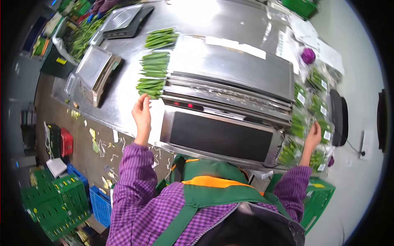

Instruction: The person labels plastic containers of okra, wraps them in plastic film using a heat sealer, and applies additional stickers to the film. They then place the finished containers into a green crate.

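Observation:
My left hand (142,111) is at the left end of the sealing machine (221,137), its fingertips by the lowest of three bundles of green pods (150,87). Two more bundles lie above it, the middle one (155,64) and the top one (161,38). My left thumb and fingers are drawn together, and whatever is between them is too small to name. On the right, my right hand (313,136) is over labelled clear bags of green pods (298,123). Its fingers are curled together at a bag's edge; their grip is partly hidden.
Two scales (93,67) (123,22) stand on the steel table (127,51) at the left. A purple roll (308,55) lies at the right. Green crates (69,197) and a blue crate (99,205) are on the floor. At the top left, another person's gloved hands touch greens.

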A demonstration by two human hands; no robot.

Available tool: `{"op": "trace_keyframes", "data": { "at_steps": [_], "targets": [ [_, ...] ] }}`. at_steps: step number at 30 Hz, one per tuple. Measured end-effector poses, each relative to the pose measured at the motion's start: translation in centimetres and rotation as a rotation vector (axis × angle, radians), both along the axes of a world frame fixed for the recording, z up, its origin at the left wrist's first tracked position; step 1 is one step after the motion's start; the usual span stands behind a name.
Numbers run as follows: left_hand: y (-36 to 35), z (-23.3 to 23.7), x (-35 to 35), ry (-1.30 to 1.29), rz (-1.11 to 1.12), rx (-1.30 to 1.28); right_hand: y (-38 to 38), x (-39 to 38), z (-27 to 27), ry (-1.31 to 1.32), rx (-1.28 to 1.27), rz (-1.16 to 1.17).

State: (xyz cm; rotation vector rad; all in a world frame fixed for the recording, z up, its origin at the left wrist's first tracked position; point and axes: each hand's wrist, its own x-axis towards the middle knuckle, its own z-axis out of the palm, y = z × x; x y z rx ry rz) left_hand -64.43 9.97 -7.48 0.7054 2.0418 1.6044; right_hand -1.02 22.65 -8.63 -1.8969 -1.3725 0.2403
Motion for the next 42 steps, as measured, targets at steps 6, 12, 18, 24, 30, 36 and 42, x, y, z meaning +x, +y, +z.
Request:
{"op": "trace_keyframes", "data": {
  "at_steps": [6,12,18,24,30,36,42],
  "targets": [
    [3.3,-11.2,-15.3,0.523,0.252,-0.296,-4.2,-23.1,9.9,0.434,-0.042,0.397],
    [6.0,-12.4,-21.2,0.064,0.024,-0.382,-7.3,-40.3,10.9,0.404,-0.325,1.135],
    [11.2,-8.6,-20.9,0.017,-0.048,-0.266,-1.2,-51.4,13.7,0.275,-0.463,1.336],
    [13.5,-12.9,-23.2,0.141,-0.225,-0.177,9.9,-62.6,5.6,-0.534,-0.399,1.225],
    [12.5,-12.9,-23.0,0.084,-0.258,-0.185,15.1,-67.4,-0.7,-0.487,-0.897,0.880],
    [9.9,-5.8,-22.1,-0.154,-0.218,-0.111,15.2,-65.5,1.9,-0.242,-0.693,0.931],
    [9.0,4.4,-17.0,-0.165,-0.322,0.108,14.5,-57.4,9.7,-0.082,-0.343,0.991]
  ]
}}
